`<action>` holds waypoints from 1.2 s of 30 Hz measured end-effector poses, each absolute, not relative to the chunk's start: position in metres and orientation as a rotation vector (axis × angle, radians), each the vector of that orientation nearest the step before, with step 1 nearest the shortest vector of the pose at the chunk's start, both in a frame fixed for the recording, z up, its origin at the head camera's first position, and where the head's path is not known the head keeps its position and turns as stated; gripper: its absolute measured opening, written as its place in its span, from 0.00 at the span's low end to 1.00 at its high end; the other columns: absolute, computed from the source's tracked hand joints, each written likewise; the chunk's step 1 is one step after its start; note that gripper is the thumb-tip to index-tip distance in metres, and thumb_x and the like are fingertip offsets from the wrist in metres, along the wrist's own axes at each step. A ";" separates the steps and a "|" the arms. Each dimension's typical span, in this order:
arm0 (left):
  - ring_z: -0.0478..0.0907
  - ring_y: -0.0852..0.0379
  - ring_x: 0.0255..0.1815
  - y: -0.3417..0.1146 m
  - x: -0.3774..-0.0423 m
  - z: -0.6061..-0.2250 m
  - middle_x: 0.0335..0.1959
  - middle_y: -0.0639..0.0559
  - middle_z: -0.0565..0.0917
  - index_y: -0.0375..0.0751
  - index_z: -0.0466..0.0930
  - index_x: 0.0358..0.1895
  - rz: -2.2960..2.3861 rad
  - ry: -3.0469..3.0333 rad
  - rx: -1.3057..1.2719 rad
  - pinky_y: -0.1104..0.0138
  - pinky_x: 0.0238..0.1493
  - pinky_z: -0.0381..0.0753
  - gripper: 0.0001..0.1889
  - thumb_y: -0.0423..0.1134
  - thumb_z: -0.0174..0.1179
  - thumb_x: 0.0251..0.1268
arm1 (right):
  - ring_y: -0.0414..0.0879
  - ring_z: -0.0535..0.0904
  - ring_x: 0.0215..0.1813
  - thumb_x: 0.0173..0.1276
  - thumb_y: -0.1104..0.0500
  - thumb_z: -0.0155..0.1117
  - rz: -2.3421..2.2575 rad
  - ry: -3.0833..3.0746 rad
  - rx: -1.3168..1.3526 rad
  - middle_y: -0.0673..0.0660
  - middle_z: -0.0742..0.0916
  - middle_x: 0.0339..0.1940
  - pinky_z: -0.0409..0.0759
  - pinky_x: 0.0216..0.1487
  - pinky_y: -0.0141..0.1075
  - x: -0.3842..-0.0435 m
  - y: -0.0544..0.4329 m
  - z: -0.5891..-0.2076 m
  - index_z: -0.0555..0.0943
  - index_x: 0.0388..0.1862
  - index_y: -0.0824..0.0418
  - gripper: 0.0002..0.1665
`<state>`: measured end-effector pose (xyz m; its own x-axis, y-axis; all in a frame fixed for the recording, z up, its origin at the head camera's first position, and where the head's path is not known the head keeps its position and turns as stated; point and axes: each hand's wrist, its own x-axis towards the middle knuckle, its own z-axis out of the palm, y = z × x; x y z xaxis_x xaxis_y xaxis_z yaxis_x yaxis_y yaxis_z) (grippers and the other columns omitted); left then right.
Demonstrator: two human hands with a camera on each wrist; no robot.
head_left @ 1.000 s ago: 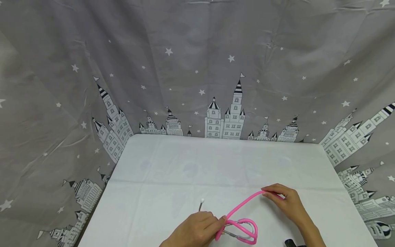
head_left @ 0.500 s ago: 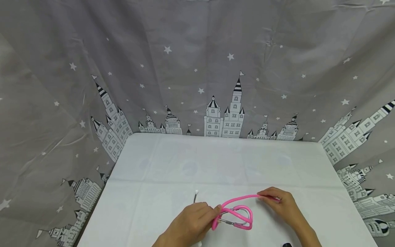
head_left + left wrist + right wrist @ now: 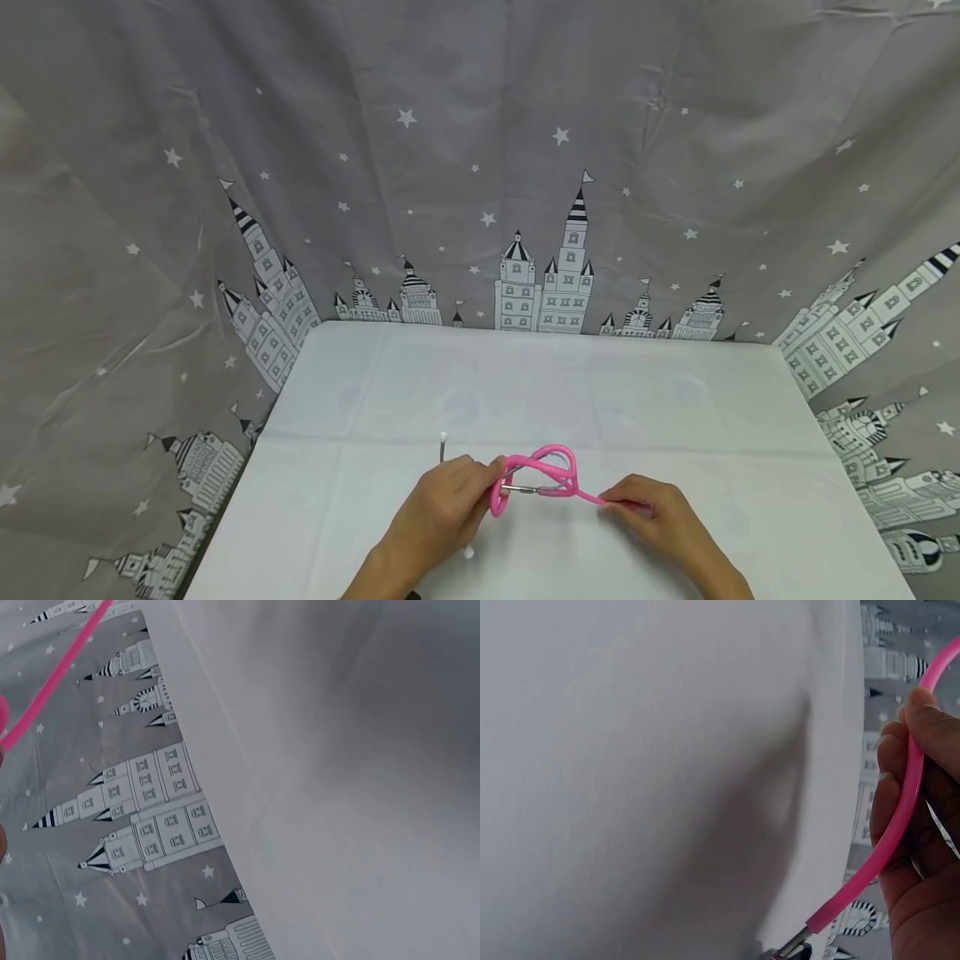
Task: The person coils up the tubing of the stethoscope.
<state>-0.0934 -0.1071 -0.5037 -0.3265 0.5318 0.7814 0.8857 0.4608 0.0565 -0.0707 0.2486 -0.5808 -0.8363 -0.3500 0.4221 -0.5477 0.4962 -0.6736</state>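
Note:
A stethoscope with pink tubing (image 3: 558, 475) is held over the white table, its tubing looped around its metal tubes (image 3: 525, 489). My left hand (image 3: 438, 512) grips the bundle at its left end. One white ear tip (image 3: 443, 437) pokes out beyond that hand, another ear tip (image 3: 468, 552) below it. From the bundle's right side the tubing runs to my right hand (image 3: 656, 521), which pinches it between thumb and fingers. In the right wrist view the tube continues past the palm to a metal stem (image 3: 793, 942) and a partly cut-off chest piece (image 3: 804, 952).
The table (image 3: 360, 492) has a creased white cover. Behind it and along both sides hangs a grey curtain (image 3: 450, 83) printed with stars and castles.
Both hands have shifted left, and the left hand and bundle have moved farther forward. My right hand has come lower, so its tubing now leaves the bundle's right side instead of arching above it.

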 end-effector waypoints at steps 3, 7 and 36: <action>0.74 0.64 0.27 -0.110 -0.097 -0.504 0.29 0.59 0.84 0.35 0.86 0.56 -0.634 -2.031 -1.126 0.77 0.31 0.73 0.12 0.37 0.57 0.83 | 0.32 0.85 0.38 0.61 0.70 0.80 1.244 -2.489 0.842 0.41 0.92 0.37 0.79 0.47 0.17 -0.066 0.242 -0.576 0.92 0.44 0.48 0.19; 0.72 0.63 0.27 -0.114 -0.100 -0.506 0.29 0.58 0.85 0.35 0.86 0.57 -0.629 -2.116 -1.057 0.77 0.31 0.71 0.12 0.37 0.58 0.82 | 0.33 0.86 0.39 0.61 0.71 0.80 1.265 -2.460 0.936 0.43 0.92 0.38 0.80 0.47 0.18 -0.060 0.233 -0.567 0.91 0.45 0.50 0.19; 0.76 0.62 0.28 -0.107 -0.100 -0.526 0.29 0.57 0.87 0.37 0.86 0.53 -0.573 -2.288 -0.894 0.78 0.31 0.75 0.23 0.27 0.80 0.52 | 0.30 0.80 0.44 0.75 0.57 0.74 0.971 -2.231 1.359 0.41 0.88 0.40 0.77 0.49 0.14 -0.038 0.186 -0.493 0.89 0.48 0.49 0.06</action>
<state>-0.1004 -0.1072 -0.5262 -0.5864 0.4512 0.6727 0.7152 0.6784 0.1684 -0.0383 0.1864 -0.4929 -0.4770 -0.6354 0.6072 -0.8774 0.3042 -0.3710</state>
